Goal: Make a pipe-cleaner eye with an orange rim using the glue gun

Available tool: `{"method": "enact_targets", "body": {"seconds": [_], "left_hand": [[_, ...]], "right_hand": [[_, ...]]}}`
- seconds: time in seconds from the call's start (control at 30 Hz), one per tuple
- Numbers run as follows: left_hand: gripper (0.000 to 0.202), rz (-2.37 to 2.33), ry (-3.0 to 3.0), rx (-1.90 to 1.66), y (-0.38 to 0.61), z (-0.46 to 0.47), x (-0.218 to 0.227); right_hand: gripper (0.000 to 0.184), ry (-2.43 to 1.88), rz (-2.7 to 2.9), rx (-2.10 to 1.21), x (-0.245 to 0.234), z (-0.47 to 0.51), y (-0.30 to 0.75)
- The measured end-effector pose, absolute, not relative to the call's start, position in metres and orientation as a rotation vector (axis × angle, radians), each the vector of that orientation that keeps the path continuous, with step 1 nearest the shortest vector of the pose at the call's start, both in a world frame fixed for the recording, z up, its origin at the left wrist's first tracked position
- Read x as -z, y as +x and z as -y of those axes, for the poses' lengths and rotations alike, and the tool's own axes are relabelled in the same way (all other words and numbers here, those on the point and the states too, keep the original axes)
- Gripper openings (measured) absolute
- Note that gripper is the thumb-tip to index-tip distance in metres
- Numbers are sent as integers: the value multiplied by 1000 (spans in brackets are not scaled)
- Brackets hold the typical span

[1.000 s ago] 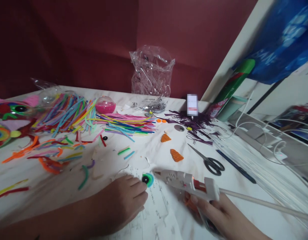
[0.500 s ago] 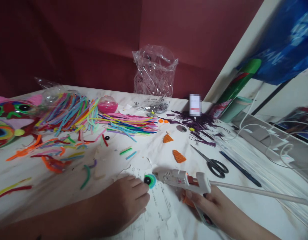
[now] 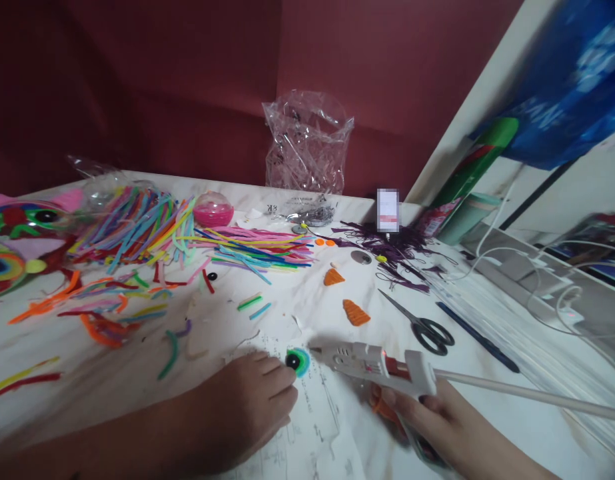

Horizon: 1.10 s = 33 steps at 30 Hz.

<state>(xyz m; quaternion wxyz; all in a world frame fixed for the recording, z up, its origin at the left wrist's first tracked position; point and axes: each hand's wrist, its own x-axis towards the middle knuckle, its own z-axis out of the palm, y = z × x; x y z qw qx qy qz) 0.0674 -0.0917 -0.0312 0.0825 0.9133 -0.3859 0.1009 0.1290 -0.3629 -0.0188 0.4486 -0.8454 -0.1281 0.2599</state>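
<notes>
My right hand is wrapped round the handle of a white hot glue gun, with a long glue stick coming out of its back. The gun's nozzle points left, a short gap from a craft eye with a black pupil and green and blue rings. My left hand rests closed on a sheet of paper with writing, its fingertips at the eye's left side; the fingertips are partly hidden. Beneath the gun, an orange trigger shows beside my right fingers.
Black scissors and a dark blue pen-like stick lie at right. Orange pieces sit ahead of the gun. Pipe cleaners spread over the left and middle. Purple yarn, a clear bag and a power strip stand farther back.
The glue gun in my right hand has moved slightly right, and its nozzle has drawn back from the craft eye. My left hand stays nearly in place.
</notes>
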Motion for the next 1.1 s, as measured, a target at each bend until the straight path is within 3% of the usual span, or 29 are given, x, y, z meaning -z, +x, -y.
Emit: {"method": "enact_targets", "body": {"seconds": [0.17, 0.7, 1.1], "left_hand": [[7, 1143, 2731, -330, 68, 93, 32], [7, 1150, 2746, -301, 67, 93, 32], [6, 1139, 2738, -270, 67, 93, 32]], "right_hand": [[51, -2115, 369, -760, 25, 360, 139], [44, -2115, 387, -699, 14, 356, 135], [53, -2117, 206, -609, 4, 364, 114]]}}
